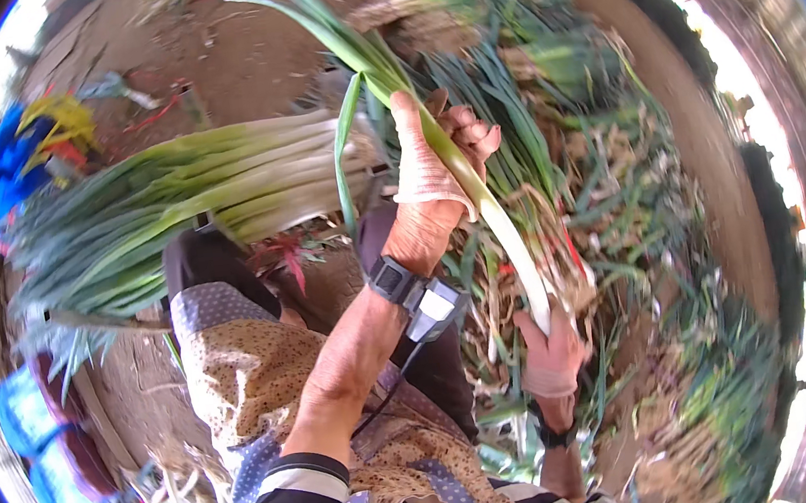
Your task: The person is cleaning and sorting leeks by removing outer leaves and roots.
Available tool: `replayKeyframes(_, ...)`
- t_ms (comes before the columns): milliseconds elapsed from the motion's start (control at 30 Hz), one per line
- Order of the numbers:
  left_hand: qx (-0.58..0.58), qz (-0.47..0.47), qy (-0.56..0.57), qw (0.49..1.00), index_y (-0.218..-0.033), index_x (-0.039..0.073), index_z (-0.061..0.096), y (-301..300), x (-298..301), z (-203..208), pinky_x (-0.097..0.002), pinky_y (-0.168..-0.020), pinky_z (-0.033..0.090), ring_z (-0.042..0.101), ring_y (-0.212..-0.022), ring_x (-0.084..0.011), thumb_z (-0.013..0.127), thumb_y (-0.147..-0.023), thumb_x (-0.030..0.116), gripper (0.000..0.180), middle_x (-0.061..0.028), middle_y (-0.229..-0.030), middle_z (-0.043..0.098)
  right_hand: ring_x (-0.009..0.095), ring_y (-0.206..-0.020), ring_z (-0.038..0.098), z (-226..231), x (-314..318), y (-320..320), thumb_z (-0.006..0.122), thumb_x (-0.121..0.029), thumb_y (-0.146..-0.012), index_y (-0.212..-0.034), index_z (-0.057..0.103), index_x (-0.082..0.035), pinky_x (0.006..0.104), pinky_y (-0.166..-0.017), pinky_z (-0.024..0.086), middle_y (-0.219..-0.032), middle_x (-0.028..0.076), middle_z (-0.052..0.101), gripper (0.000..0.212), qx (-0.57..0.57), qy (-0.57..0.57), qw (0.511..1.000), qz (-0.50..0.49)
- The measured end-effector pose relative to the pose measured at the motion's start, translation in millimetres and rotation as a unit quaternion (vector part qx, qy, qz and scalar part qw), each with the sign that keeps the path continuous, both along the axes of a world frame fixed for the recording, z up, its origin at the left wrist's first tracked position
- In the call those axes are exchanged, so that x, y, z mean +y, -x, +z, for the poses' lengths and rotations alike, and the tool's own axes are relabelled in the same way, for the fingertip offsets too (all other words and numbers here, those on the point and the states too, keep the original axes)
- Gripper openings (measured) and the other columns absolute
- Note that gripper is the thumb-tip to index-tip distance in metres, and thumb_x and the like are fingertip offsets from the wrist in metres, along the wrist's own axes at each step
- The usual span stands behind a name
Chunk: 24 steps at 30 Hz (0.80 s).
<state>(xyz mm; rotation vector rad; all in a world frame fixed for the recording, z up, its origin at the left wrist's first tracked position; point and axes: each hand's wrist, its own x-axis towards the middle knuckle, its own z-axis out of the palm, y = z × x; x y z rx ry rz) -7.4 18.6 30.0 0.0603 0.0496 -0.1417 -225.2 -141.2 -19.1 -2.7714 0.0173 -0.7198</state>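
A leek [500, 220] slants across the frame's centre. The left hand [427, 171] is curled round its stem; the right hand [550, 356], lower right, pinches its white base. Uneven pulling might snap it.

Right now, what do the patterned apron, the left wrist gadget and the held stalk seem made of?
Apron: matt cloth, apparently, judging by its folds. Gadget: probably hard plastic, given its crisp edges and smooth, pale face. Stalk: fresh plant, smooth, white running into green.
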Motion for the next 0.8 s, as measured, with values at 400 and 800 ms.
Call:
replayKeyframes(400, -0.155, 0.266, -0.210, 0.928, -0.113, -0.004, 0.051, -9.1, 330.4, 106.8, -0.0551, -0.096, 0.044, 0.058, -0.102, -0.0411, 0.067, -0.073, 0.057, 0.075, -0.0255, -0.108, 0.059, 0.016, -0.067, 0.065, 60.5, 75.3, -172.9, 0.075, -0.016, -0.077, -0.110, 0.059, -0.004, 0.0284, -0.055, 0.052, -0.089, 0.010, 0.068, 0.039, 0.081, -0.133, 0.953, 0.260)
replayKeyframes(800, 0.069, 0.553, -0.250, 0.791, -0.117, 0.003, 0.053, 57.0, 449.9, 103.1, -0.0489, -0.090, 0.049, 0.059, -0.104, -0.0316, 0.059, -0.086, 0.041, 0.050, -0.0132, -0.113, 0.061, 0.026, -0.087, 0.062, 24.0, 229.3, -332.0, 0.071, -0.043, -0.074, -0.101, 0.064, -0.010, 0.0353, -0.074, 0.047, -0.095, 0.009, 0.064, 0.042, 0.161, 0.029, 0.891, 0.424)
